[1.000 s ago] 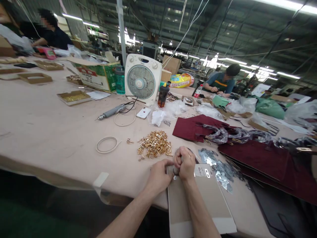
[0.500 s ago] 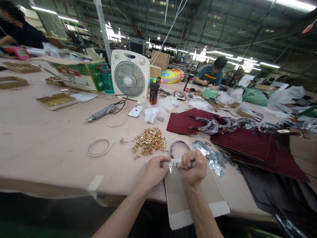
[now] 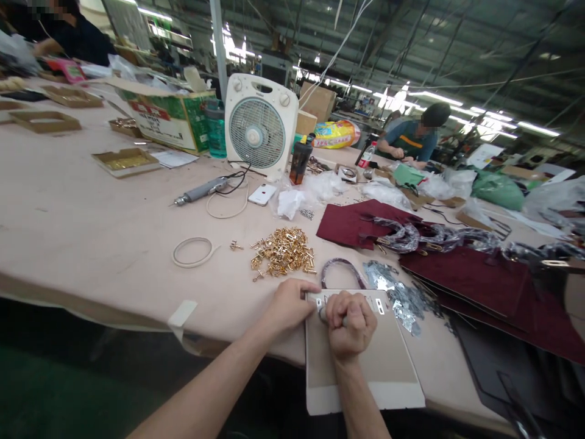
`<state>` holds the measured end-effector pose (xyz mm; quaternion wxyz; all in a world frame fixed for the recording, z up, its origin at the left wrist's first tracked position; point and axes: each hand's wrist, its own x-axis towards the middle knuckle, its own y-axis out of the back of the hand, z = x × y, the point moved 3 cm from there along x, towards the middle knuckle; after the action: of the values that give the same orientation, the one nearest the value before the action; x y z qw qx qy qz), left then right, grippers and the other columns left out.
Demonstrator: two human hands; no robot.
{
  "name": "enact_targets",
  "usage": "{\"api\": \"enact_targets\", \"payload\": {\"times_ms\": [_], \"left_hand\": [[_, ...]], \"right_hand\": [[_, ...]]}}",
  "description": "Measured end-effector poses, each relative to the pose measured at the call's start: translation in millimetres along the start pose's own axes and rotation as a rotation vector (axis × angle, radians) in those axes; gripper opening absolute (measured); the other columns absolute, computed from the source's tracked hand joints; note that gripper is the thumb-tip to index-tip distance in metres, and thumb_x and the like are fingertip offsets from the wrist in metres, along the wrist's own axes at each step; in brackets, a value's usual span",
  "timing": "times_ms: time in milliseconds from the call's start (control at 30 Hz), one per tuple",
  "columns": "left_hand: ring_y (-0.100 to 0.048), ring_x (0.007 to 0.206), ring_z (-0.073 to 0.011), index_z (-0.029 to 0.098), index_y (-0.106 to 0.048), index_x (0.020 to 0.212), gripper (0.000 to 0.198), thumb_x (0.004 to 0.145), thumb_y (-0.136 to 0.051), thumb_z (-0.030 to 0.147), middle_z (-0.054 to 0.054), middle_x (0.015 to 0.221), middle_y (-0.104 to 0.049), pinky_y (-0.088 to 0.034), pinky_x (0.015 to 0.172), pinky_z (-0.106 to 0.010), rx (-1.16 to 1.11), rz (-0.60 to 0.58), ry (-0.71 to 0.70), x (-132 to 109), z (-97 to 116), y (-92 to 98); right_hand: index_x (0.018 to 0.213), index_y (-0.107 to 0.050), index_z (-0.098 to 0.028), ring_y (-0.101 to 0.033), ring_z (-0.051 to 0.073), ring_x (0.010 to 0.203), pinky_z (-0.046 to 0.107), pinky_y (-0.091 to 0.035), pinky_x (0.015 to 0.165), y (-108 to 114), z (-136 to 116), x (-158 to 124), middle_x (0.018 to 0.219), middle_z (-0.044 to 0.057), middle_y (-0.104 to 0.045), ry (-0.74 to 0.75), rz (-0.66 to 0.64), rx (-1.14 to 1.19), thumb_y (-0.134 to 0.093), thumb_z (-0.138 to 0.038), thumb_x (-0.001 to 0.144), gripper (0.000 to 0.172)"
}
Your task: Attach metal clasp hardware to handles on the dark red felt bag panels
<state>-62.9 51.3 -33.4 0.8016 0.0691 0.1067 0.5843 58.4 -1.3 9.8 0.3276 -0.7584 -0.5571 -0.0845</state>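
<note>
- Pale table (image 3: 114, 256): board (image 3: 384, 363) overhangs the near edge.
- Left hand (image 3: 290, 303) clamps its far-left corner, likely steadying it.
- Right hand (image 3: 351, 326) grips a mostly hidden tool (image 3: 323, 314) above.
- Gold fittings (image 3: 286, 251), silver plates (image 3: 400, 299) nearby, presumably within reach.

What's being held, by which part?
The right hand grips a mostly hidden tool, part unclear. The left hand touches the beige panel at its far left corner, perhaps holding.

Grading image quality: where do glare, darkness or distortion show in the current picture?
Head view: lamps glare white; metal plates shine; under the table it is near black; the pole leans, perhaps from lens distortion or camera tilt; the right hand reads clearly.
</note>
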Motion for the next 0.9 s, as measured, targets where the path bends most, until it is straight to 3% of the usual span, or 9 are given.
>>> {"api": "enact_targets", "payload": {"times_ms": [133,300,433,533,633,900], "left_hand": [[-0.070,0.080,-0.0211,0.015,-0.081,0.113,0.045,0.070,-0.067,0.015,-0.004,0.090,-0.081,-0.056,0.078,-0.030,-0.018,-0.021,-0.026,-3,6,2.3],[-0.070,0.083,-0.0214,0.016,-0.083,0.101,0.031,0.078,-0.062,0.019,-0.001,0.086,-0.080,-0.055,0.082,-0.029,-0.018,-0.084,-0.120,-10,17,4.7],[-0.071,0.093,-0.0233,0.019,-0.082,0.106,0.037,0.074,-0.064,0.015,-0.001,0.097,-0.081,-0.055,0.089,-0.029,0.033,-0.033,-0.120,-12,15,5.3],[-0.072,0.099,-0.0242,0.022,-0.082,0.110,0.045,0.070,-0.063,0.013,-0.002,0.107,-0.081,-0.054,0.095,-0.031,0.064,0.015,-0.111,-12,12,5.4],[-0.072,0.098,-0.0244,0.022,-0.083,0.110,0.047,0.069,-0.062,0.012,-0.002,0.108,-0.082,-0.054,0.097,-0.031,0.077,0.006,-0.112,-12,13,5.5],[-0.072,0.093,-0.0232,0.022,-0.083,0.098,0.042,0.066,-0.059,0.009,0.001,0.098,-0.082,-0.055,0.093,-0.028,0.031,-0.064,-0.163,-14,24,6.2]], "right_hand": [[0.065,-0.050,-0.023,-0.040,0.012,0.044,0.026,-0.031,0.047,-3,7,0,0.052,-0.006,-0.040,0.040,-0.015,-0.141,-0.056,-0.035,0.101,0.039],[0.063,-0.051,-0.022,-0.045,0.012,0.050,0.027,-0.036,0.051,-11,22,10,0.056,-0.003,-0.048,-0.054,-0.076,-0.413,-0.060,-0.041,0.101,0.043],[0.063,-0.047,-0.022,-0.038,0.010,0.043,0.023,-0.028,0.041,-11,13,24,0.051,-0.006,-0.041,-0.141,-0.031,-0.257,-0.060,-0.040,0.101,0.044],[0.066,-0.049,-0.022,-0.031,0.008,0.037,0.020,-0.022,0.036,-7,-9,35,0.050,-0.008,-0.035,-0.093,0.081,-0.041,-0.059,-0.037,0.100,0.039],[0.065,-0.051,-0.022,-0.028,0.007,0.037,0.019,-0.022,0.036,-10,-23,41,0.049,-0.008,-0.034,-0.035,0.055,0.026,-0.059,-0.034,0.099,0.037],[0.058,-0.044,-0.022,-0.037,0.009,0.040,0.023,-0.028,0.041,-15,11,29,0.048,-0.006,-0.040,-0.186,-0.091,-0.230,-0.062,-0.040,0.100,0.050]]}}
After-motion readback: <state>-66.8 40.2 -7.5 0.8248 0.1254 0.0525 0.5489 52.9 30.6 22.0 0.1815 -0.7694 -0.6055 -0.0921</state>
